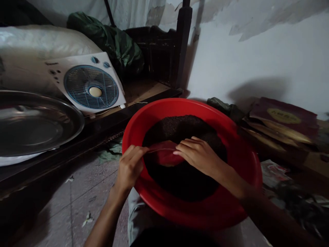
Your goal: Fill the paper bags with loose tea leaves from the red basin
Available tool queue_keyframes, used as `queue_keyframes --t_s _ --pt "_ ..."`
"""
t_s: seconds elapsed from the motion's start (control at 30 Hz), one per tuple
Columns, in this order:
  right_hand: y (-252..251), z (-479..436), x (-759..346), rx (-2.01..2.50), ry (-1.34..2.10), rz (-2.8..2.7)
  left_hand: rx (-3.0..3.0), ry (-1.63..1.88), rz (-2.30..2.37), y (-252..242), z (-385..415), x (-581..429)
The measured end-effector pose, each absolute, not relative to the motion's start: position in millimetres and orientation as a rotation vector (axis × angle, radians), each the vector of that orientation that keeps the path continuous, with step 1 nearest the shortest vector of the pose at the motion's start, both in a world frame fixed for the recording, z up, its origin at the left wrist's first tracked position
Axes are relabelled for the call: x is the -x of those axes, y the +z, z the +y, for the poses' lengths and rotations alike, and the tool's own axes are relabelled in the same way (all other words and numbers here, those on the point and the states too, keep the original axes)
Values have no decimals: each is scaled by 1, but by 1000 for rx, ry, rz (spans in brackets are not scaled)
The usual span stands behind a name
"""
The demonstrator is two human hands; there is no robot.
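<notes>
A thin red pouch (167, 158) is held level above the middle of a wide, round red plastic basin (138, 121), its upper edge stretched between two hands. The left end of that edge is pinched narrowly by the left hand (131, 164), whose fingers are curled at the basin's left rim. The right end is gripped between the thumb and bent fingers of the right hand (196, 154), which is extended over the basin's interior. Whether anything is contained in the pouch cannot be told. The basin is partly filled with dark, loose material (177, 127), heaped toward the far side and lost in shadow at the near side. Part of a light grey trouser leg (134, 210) is seen below the basin's near left edge.

To the left, a shallow oval metal tray (31, 135) is placed near a white, square-framed box fan (91, 87) with a blue-ringed grille. Behind the fan, a large pale sack (48, 41) and a crumpled dark green bag (105, 39) are seen. To the right of the basin, a purple flat packet with a yellow oval label (286, 115) is stacked upon others.
</notes>
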State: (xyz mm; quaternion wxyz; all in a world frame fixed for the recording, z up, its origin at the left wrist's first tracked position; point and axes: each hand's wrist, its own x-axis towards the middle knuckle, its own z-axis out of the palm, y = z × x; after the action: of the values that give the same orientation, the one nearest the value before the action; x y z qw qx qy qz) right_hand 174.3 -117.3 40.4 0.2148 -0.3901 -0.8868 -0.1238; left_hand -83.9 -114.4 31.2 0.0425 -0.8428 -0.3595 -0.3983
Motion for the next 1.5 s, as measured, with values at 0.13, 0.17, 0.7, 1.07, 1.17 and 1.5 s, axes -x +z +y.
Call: queue_keyframes --t_s 0.13,0.17,0.7,1.07,1.17,1.5 --pt "31 -118 -178 1030 -444 -2329 2474 -842 -1254 43 -119 65" --pt "29 -118 -176 1033 -470 -2307 2453 -716 -1286 46 -120 59" --pt "30 -120 -171 1246 -367 -2363 2420 -784 -1004 30 -105 24" --pt "27 -134 -165 1297 -296 -2311 2436 -781 -1036 40 -126 26" --pt "29 -138 -161 1382 -261 -2238 2458 -757 -1038 40 -129 25" --pt "15 -138 -195 1271 -294 -2151 2447 -543 -1191 48 -125 40"
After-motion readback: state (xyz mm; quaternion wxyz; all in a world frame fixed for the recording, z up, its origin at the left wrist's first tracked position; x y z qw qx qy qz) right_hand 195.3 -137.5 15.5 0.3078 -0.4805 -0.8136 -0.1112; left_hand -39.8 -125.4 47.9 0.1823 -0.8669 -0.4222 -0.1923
